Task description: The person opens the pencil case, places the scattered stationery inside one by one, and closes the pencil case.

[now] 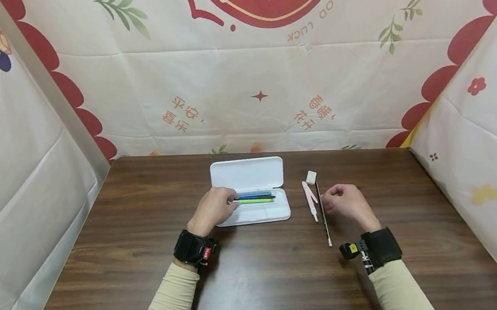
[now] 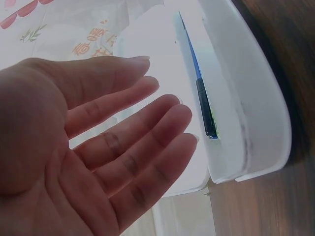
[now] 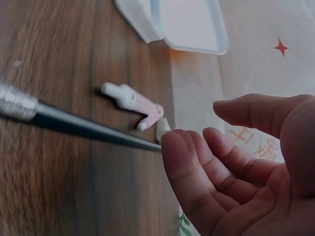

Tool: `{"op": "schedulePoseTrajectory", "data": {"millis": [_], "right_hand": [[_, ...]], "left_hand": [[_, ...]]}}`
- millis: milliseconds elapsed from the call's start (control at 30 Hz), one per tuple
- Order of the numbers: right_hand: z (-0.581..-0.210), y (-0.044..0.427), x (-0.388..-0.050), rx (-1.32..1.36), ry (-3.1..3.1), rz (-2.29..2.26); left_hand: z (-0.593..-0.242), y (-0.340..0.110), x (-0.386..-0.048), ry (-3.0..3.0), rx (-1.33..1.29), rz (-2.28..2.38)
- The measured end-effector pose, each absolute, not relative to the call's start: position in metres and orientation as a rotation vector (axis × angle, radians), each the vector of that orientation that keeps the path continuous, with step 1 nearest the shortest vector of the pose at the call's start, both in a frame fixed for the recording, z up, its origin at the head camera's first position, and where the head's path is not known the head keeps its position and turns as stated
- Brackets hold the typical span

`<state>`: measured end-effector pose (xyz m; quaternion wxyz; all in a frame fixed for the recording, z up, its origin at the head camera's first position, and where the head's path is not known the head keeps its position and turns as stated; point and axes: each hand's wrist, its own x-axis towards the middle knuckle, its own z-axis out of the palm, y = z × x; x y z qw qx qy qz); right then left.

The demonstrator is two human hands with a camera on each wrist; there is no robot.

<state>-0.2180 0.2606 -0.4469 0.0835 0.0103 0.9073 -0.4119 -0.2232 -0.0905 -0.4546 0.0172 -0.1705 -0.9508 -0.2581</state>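
Observation:
A white pencil case (image 1: 280, 211) lies with its lid (image 1: 246, 173) raised; blue, black and green pens (image 1: 257, 201) rest inside. My left hand (image 1: 214, 206) is over the case's left end, and in the left wrist view its relaxed fingers (image 2: 165, 132) hold nothing. To the right of the case lie a pink compass (image 1: 310, 200), a white eraser (image 1: 311, 178) and a long dark pencil (image 1: 324, 217). Just right of the pencil is my right hand (image 1: 348, 203), its fingers loosely bent with nothing between them; whether a fingertip touches the pencil I cannot tell.
The brown wooden table (image 1: 256, 280) reaches a printed cloth (image 1: 257, 83) hanging behind it. More cloth hangs at the left and right sides.

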Motion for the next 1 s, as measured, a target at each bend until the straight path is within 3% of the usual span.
{"op": "schedulePoseTrajectory", "data": {"millis": [1000], "right_hand": [[-0.463, 0.253, -0.238, 0.122, 2.761, -0.868]], "left_hand": [[-0.454, -0.096, -0.222, -2.917, -0.569, -0.814]]}}
